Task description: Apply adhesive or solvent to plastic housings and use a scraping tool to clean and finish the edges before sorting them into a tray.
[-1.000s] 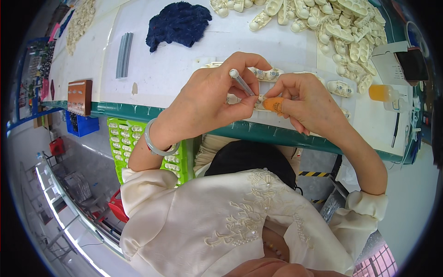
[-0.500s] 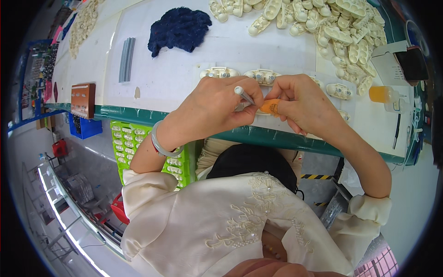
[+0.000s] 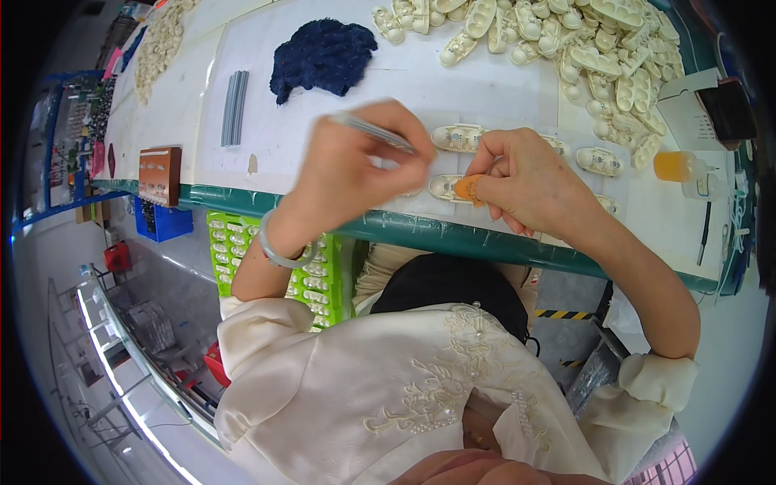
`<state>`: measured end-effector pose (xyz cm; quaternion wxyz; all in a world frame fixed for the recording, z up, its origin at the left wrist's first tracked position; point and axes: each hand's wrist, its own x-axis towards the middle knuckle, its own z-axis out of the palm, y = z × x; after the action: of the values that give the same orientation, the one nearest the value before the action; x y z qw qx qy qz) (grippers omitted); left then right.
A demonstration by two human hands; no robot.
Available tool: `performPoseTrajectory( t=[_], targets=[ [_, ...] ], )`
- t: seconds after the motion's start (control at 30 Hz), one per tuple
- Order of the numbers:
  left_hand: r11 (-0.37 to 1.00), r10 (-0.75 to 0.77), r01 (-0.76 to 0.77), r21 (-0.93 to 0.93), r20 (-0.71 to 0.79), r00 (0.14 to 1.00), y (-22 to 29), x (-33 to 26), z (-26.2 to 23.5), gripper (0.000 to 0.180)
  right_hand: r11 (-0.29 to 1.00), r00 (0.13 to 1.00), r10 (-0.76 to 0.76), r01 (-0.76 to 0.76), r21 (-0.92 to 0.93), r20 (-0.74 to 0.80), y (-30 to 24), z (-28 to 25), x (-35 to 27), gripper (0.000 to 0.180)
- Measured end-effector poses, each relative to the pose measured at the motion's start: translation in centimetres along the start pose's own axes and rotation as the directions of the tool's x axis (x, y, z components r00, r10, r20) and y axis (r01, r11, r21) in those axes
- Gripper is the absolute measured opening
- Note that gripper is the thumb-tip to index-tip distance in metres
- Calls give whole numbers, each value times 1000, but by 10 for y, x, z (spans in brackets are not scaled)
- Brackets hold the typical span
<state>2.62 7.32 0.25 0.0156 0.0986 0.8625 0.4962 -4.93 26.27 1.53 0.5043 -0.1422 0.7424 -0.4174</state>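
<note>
My left hand (image 3: 356, 166), blurred by motion, is closed around a slim silver pen-like stick (image 3: 374, 129) pointing up to the left. It hangs above the table edge, left of a cream plastic case part (image 3: 443, 187). My right hand (image 3: 529, 182) has its fingers curled in beside that part. An orange finger cot (image 3: 469, 188) covers the tip of its thumb and overlaps the part's right end. Whatever lies under the curled fingers is hidden. Another cream case part (image 3: 457, 137) with small round metal-looking spots lies just behind, and a similar one (image 3: 599, 161) lies to the right.
A big heap of cream parts (image 3: 618, 61) lies far right. Behind my hands are a dark blue cloth (image 3: 323, 58) and grey rods (image 3: 234, 109). A bottle with orange liquid (image 3: 672, 166) stands right. A green tray of parts (image 3: 222, 242) sits below the table's left edge.
My left hand has moved left, away from my right hand, and the silver stick now tilts up to the left. The near cream part has come into view. My right hand has barely moved.
</note>
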Motion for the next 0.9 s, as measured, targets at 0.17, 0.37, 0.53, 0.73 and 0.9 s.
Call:
performPoseTrajectory(
  t=[0.17, 0.37, 0.53, 0.73, 0.9],
  targets=[
    [996, 71, -86, -11, -472, 879, -8, -9, -35, 7, 1000, 1000, 18, -18, 8, -23, -4, 2, -1, 16],
    [945, 234, -41, 326, -583, 778, -49, -21, -60, 12, 998, 998, 52, -53, -21, -23, -9, 6, -5, 14],
    [851, 296, 14, 525, -502, 812, -63, -25, -57, 18, 996, 996, 79, -81, -44, -45, -11, 8, -6, 12],
    [838, 247, 25, 546, -418, 874, -72, -16, -62, 25, 994, 995, 97, -99, -53, -37, -16, 3, -1, 11],
    [746, 197, 33, 666, -268, 943, -90, -10, -66, 32, 997, 997, 71, -72, -37, -27, -18, 0, 5, 10]
  ],
)
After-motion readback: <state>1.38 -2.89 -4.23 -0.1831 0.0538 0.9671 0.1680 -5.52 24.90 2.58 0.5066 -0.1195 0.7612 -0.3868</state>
